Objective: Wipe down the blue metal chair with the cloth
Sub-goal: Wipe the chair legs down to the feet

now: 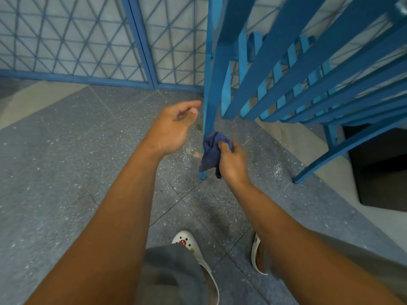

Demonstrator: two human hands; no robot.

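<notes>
Matt blue painted metal chair (284, 69), soft dark cloth (212, 151), speckled stone floor (66, 172).

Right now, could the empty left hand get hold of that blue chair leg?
Probably yes. The left hand hovers open beside the chair leg, with nothing between them; the right hand and cloth sit lower down.

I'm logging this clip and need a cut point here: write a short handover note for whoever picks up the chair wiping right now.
Right hand: grips the dark blue cloth, bunched and pressed against the lower part of one chair leg, just above the floor.
Left hand: free, fingers loosely curled, hovering left of that leg, touching nothing.
Chair: stands ahead and to the right, slats overhead.
Done: cannot tell from this frame which parts are already wiped.
Left: finish this leg down to its foot, then check the other legs and slats.
</notes>
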